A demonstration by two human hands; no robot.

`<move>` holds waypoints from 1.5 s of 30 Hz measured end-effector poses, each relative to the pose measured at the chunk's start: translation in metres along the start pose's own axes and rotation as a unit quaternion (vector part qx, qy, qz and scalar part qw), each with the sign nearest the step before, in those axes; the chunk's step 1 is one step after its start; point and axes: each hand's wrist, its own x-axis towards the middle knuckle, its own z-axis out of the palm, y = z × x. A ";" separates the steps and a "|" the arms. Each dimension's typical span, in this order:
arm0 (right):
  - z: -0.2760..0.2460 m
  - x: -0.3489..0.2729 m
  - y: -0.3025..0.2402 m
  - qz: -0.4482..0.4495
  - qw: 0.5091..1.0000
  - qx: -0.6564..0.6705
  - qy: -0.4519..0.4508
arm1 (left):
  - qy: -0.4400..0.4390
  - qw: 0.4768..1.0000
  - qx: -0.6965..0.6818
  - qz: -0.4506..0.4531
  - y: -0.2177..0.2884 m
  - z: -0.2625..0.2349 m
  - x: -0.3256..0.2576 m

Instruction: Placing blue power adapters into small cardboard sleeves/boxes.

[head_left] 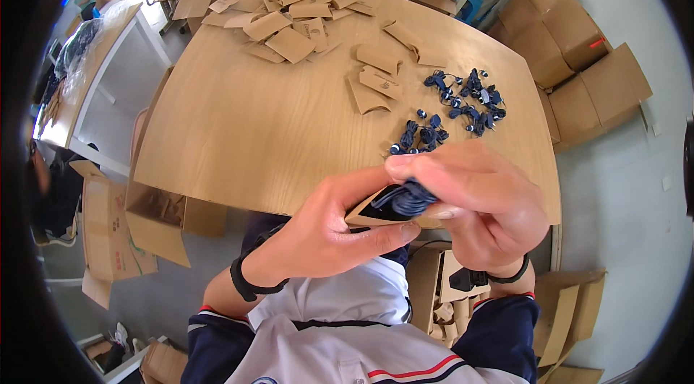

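Observation:
Between the fingers and thumb of my left hand (314, 232) is a small brown cardboard sleeve (358, 218), its end held open and its inside dark. My right hand (488, 203) pinches a coiled dark blue earphone cable (413, 199) at the mouth of that sleeve. Part of the coil sits in the opening; how deep it reaches is hidden. Just beyond my hands, a few more bundles of dark blue earphones (423, 133) lie on the table, and a larger group of earphones (473, 98) rests farther right.
On the wooden table (238, 131), a heap of cardboard sleeves (293, 26) covers the far left, with several loose sleeves (378, 70) nearer the middle. Large cartons (578, 59) stand along the right wall. Open boxes (163, 221) sit left of the table, and another box (448, 279) is by my lap.

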 end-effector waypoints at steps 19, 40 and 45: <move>0.020 -0.030 -0.001 0.023 0.975 -0.171 -0.138 | -0.051 0.987 0.089 -0.120 -0.033 -0.042 -0.002; 0.049 -0.060 0.017 0.173 0.983 -0.025 0.057 | 0.028 0.966 -0.254 -0.047 -0.026 -0.026 0.020; 0.056 -0.052 0.015 0.086 0.991 -0.071 0.076 | -0.022 0.949 -0.301 -0.090 -0.013 -0.024 0.023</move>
